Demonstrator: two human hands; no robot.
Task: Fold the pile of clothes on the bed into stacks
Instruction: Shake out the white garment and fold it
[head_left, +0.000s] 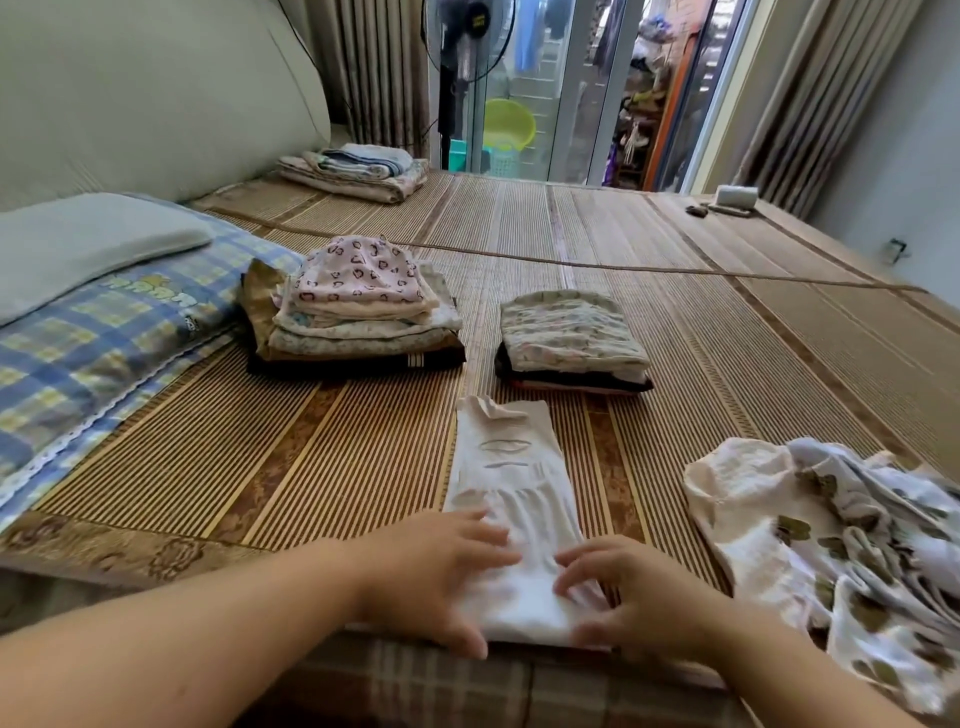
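View from the foot of the bed, looking along the woven mat (675, 249). At lower centre a narrow white garment (511, 478) lay flat and lengthwise on the mat, already folded into a long strip, with its near end at the bed's edge. The left hand (431, 577) grasped that near end from the left, with its fingers spread on top of the cloth and its thumb at the near edge. The right hand (634, 597) grasped the same end from the right, its fingers curled onto the cloth; the fingertips of both were slightly blurred.

Just beyond the garment stood two finished stacks, set apart from each other. The taller left stack (358, 306) was topped by a pink heart-print piece and the lower right stack (571, 338) by a pale flowered one. At lower right lay the unfolded pile (831, 545), cream and leaf-print cloth in a loose heap.

At left a grey pillow (78, 244) rested on a blue checked pillow (104, 338). At upper centre were folded blankets (358, 171), with a standing fan (467, 47) and a yellow basin (506, 122) behind.
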